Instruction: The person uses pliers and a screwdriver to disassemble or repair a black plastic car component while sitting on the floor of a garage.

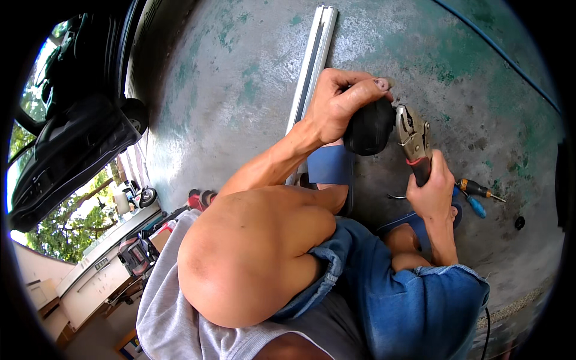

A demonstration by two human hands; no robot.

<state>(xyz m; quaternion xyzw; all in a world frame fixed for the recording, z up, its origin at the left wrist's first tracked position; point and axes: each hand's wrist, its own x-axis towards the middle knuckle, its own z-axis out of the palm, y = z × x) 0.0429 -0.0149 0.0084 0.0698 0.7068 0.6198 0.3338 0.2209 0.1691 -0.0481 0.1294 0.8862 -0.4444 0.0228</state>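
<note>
A: Where is the black part [367, 130] held?
B: Above the floor [240, 72], clasped by the left grip [335, 107], presumably for steadying.
A: And the locking pliers [415, 141]?
B: Handle clenched by the right grip [433, 189], right of the part, seemingly for reach.

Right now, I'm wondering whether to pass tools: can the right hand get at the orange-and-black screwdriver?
Probably not immediately: the right hand grips the pliers, though that screwdriver lies close by.
</note>
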